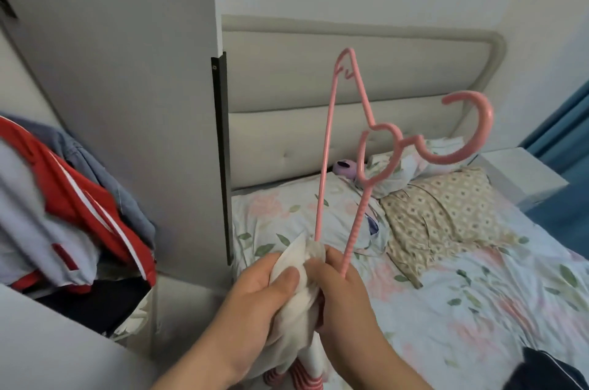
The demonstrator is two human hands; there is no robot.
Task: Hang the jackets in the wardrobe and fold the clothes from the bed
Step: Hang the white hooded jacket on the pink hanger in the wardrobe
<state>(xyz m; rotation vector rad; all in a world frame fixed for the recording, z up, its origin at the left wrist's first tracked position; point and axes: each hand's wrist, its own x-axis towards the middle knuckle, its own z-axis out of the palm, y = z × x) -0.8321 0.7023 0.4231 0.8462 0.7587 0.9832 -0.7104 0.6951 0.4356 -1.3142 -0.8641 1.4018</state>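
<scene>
A pink plastic hanger (360, 147) stands on end in front of me, its hook pointing right over the bed (478, 294). Its lower end disappears into a white garment (302, 319) with red-and-white striped trim, bunched between my hands. My left hand (255, 300) grips the white fabric, thumb on top. My right hand (344, 294) holds the hanger's ribbed arm together with the fabric. On the left a red, white and grey jacket (63, 214) hangs in the open wardrobe (111, 71) beside a denim one (105, 166).
The bed carries a floral sheet, a patterned pillow (446, 214), a floral pillow (287, 214) and a purple soft toy (345, 168) by the padded headboard (350, 77). A dark garment (557, 370) lies at the bottom right. A white nightstand (522, 176) and blue curtain (561, 128) stand at the right.
</scene>
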